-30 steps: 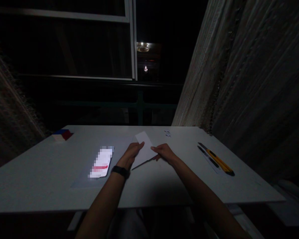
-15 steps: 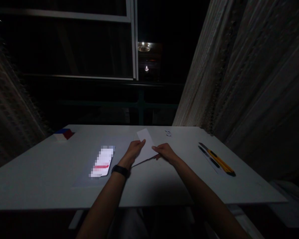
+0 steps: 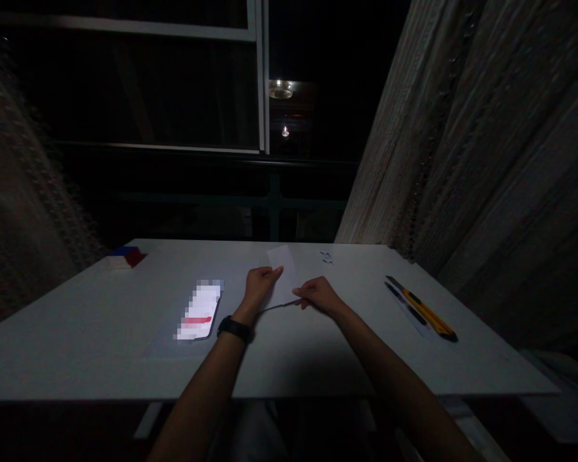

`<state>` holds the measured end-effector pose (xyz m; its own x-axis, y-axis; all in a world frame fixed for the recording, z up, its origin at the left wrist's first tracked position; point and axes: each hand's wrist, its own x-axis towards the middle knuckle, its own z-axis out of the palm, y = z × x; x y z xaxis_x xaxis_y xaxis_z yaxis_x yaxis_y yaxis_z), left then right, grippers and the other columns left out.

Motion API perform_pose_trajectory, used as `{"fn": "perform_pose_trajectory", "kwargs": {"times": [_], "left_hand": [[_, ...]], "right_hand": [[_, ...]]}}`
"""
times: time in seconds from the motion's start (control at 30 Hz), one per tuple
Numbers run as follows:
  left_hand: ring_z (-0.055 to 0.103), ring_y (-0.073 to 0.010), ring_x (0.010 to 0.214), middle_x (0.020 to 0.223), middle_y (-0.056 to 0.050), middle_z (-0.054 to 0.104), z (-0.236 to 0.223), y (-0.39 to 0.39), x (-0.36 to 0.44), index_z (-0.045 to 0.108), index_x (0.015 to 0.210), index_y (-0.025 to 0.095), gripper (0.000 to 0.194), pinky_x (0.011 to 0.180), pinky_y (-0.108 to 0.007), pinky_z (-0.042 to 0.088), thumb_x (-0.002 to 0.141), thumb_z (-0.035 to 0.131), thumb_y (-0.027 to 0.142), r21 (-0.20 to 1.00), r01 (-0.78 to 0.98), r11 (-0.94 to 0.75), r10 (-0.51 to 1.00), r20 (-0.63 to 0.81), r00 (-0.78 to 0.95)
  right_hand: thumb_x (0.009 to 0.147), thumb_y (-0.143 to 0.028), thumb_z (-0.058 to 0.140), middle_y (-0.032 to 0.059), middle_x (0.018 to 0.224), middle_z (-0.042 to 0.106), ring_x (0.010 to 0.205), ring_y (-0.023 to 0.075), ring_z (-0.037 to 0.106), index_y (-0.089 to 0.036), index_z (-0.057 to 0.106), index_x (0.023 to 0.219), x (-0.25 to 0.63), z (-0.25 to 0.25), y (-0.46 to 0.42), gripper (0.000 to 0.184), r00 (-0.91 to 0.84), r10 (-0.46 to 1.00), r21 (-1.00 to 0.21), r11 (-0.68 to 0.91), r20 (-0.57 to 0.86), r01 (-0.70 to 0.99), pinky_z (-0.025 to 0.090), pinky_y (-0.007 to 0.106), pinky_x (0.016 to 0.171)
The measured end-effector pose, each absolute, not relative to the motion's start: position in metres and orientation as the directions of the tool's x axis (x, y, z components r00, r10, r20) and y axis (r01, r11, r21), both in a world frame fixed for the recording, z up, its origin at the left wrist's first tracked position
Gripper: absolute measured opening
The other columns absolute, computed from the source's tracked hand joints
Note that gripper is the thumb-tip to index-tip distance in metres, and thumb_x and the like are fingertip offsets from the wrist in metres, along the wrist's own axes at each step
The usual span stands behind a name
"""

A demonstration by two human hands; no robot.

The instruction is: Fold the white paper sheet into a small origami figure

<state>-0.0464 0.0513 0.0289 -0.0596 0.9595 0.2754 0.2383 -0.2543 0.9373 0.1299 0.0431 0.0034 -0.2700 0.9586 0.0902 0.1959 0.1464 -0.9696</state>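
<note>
A white sheet of paper (image 3: pixel 280 290) slants between my two hands over the middle of the table. My left hand (image 3: pixel 261 282) grips its left side, thumb on top and pointing away from me; a dark watch (image 3: pixel 234 329) sits on that wrist. At the paper's near right corner, my right hand (image 3: pixel 318 293) pinches the edge between thumb and fingers. The near edge of the paper shows as a dark line, a little off the tabletop. Fingers under the sheet are hidden.
Left of my hands lies a lit phone (image 3: pixel 200 311) on a pale sheet. A cube puzzle (image 3: pixel 125 257) stands at the far left. On the right lie a yellow utility knife (image 3: pixel 428 314) and a black pen (image 3: pixel 407 304). Small dark-marked scraps (image 3: pixel 326 258) lie near the back edge.
The paper has tilted flatter and its near edge has risen slightly away from me. Both hands keep hold of it, the left thumb shifting a little. The view has moved slightly.
</note>
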Motion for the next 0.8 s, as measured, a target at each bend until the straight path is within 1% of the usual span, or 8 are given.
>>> {"fn": "perform_pose_trajectory", "kwargs": {"times": [0.17, 0.43, 0.57, 0.7, 0.8], "left_hand": [[0.024, -0.0066, 0.045, 0.043, 0.006, 0.026, 0.0280, 0.0529, -0.0475, 0.034, 0.041, 0.017, 0.049, 0.043, -0.023, 0.018, 0.061, 0.062, 0.052, 0.931, 0.253, -0.262, 0.958, 0.282, -0.048], [0.025, -0.0065, 0.044, 0.042, 0.006, 0.028, 0.0253, 0.0545, -0.0495, 0.036, 0.041, 0.017, 0.046, 0.043, -0.022, 0.019, 0.063, 0.061, 0.050, 0.939, 0.236, -0.249, 0.962, 0.269, -0.056], [0.027, -0.0068, 0.044, 0.042, 0.005, 0.030, 0.0267, 0.0538, -0.0504, 0.040, 0.043, 0.017, 0.045, 0.043, -0.022, 0.019, 0.062, 0.062, 0.050, 0.950, 0.211, -0.230, 0.965, 0.250, -0.075], [0.026, -0.0066, 0.044, 0.042, 0.006, 0.028, 0.0284, 0.0532, -0.0512, 0.038, 0.042, 0.017, 0.047, 0.042, -0.022, 0.018, 0.060, 0.063, 0.052, 0.950, 0.207, -0.233, 0.963, 0.256, -0.090], [0.025, -0.0064, 0.044, 0.043, 0.006, 0.027, 0.0283, 0.0536, -0.0512, 0.036, 0.041, 0.017, 0.048, 0.043, -0.022, 0.018, 0.060, 0.063, 0.052, 0.943, 0.227, -0.242, 0.961, 0.265, -0.077]], "right_hand": [[0.057, -0.050, 0.068, 0.0062, 0.049, 0.064, 0.036, 0.0099, 0.052, -0.012, 0.058, 0.049, 0.1299, 0.0020, 0.0436, 0.040, -0.293, 0.953, -0.963, 0.145, 0.075, 0.225, 0.038, 0.020, 0.040], [0.058, -0.050, 0.068, 0.0073, 0.051, 0.065, 0.034, 0.0084, 0.050, -0.011, 0.061, 0.051, 0.1324, -0.0006, 0.0459, 0.040, -0.285, 0.956, -0.954, 0.141, 0.063, 0.264, 0.037, 0.019, 0.037], [0.061, -0.049, 0.067, 0.0067, 0.050, 0.065, 0.035, 0.0081, 0.050, -0.011, 0.061, 0.052, 0.1324, 0.0018, 0.0443, 0.039, -0.304, 0.950, -0.936, 0.174, 0.077, 0.307, 0.037, 0.019, 0.038], [0.062, -0.049, 0.066, 0.0049, 0.047, 0.063, 0.035, 0.0081, 0.049, -0.013, 0.059, 0.049, 0.1308, 0.0040, 0.0412, 0.039, -0.310, 0.947, -0.920, 0.198, 0.089, 0.339, 0.037, 0.019, 0.039], [0.060, -0.049, 0.067, 0.0046, 0.048, 0.063, 0.037, 0.0088, 0.051, -0.013, 0.059, 0.049, 0.1324, 0.0052, 0.0408, 0.039, -0.337, 0.939, -0.915, 0.193, 0.068, 0.353, 0.037, 0.019, 0.040]]}}
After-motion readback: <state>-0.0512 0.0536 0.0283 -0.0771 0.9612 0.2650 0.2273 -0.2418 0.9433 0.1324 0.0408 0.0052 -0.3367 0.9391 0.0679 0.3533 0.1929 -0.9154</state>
